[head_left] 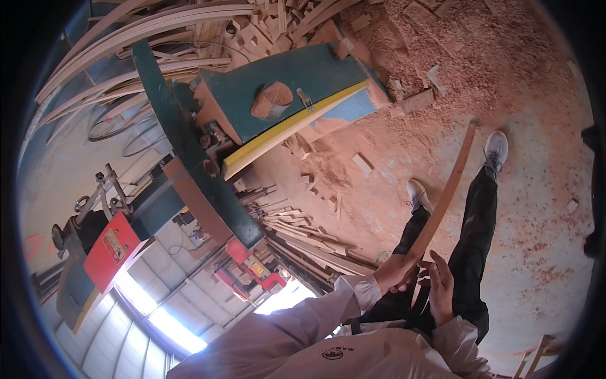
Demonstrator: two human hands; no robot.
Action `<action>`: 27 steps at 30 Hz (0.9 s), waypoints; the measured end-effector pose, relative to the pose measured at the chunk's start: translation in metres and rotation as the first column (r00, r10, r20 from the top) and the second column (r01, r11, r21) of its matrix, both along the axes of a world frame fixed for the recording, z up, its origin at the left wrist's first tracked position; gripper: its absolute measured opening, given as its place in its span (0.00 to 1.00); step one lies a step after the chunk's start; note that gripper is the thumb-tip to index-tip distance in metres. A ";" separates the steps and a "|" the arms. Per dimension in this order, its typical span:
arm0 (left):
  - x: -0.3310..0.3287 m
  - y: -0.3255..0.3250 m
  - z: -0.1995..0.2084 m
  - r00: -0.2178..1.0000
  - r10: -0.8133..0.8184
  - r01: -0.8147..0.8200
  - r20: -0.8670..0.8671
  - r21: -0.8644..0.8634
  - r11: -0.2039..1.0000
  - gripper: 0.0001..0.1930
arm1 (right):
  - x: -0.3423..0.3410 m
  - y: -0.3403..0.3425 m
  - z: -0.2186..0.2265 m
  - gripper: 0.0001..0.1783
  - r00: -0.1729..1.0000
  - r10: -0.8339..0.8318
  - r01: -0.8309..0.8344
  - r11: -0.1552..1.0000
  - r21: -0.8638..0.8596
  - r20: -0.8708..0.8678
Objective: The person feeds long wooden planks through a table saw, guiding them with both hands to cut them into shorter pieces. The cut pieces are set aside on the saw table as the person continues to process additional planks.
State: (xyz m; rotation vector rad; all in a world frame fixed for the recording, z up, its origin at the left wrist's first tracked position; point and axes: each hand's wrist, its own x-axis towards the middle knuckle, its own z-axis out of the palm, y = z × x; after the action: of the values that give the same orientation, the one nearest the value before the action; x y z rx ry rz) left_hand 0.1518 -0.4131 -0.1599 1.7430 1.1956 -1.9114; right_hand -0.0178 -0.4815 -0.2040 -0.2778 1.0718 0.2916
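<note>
My left hand is closed round the near end of a long, curved wooden strip. The strip slants away from me above my legs, its far end over the dusty floor near one shoe. Just right of that grip, my right hand is raised, its fingers apart and slightly bent. I see nothing held in it. To the left stands a large green bandsaw with a yellow edge; neither hand touches it.
Curved wooden lengths are heaped behind the bandsaw. Sawdust and loose offcuts cover parts of the floor. More wooden strips lie stacked beyond my left arm. A red-fronted machine part is at far left.
</note>
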 end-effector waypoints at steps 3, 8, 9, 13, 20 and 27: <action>0.012 -0.005 -0.001 0.999 -0.035 0.035 0.000 -0.021 0.999 0.28 | 0.000 0.002 0.001 0.32 1.000 0.012 -0.012 1.000 -0.009 -0.008; 0.024 -0.004 -0.002 0.986 -0.156 0.160 0.053 -0.087 0.983 0.28 | -0.006 0.027 -0.008 0.30 0.999 0.007 -0.005 0.999 -0.039 0.033; 0.025 0.004 -0.007 0.988 -0.145 0.150 0.054 -0.115 0.982 0.28 | -0.012 0.035 -0.012 0.30 0.999 0.015 -0.014 0.999 -0.047 0.029; 0.019 0.043 -0.018 0.941 -0.296 0.329 0.163 -0.237 0.914 0.25 | -0.011 0.058 -0.014 0.26 0.997 0.039 -0.035 0.998 -0.061 0.068; 0.029 0.130 0.123 0.843 -0.402 0.536 0.357 -0.505 0.676 0.24 | -0.001 0.075 -0.014 0.26 0.990 -0.138 0.125 0.965 -0.232 -0.040; 0.004 0.367 0.195 0.584 -0.412 0.806 0.700 -0.439 0.396 0.26 | 0.044 0.013 0.064 0.26 0.887 -0.390 0.461 0.755 -0.467 0.246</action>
State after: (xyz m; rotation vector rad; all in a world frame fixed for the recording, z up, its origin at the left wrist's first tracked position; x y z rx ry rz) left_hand 0.1561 -0.0464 0.0348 2.0885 -0.5538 -1.6659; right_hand 0.0259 -0.4687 -0.1404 -0.5124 1.0326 -0.4394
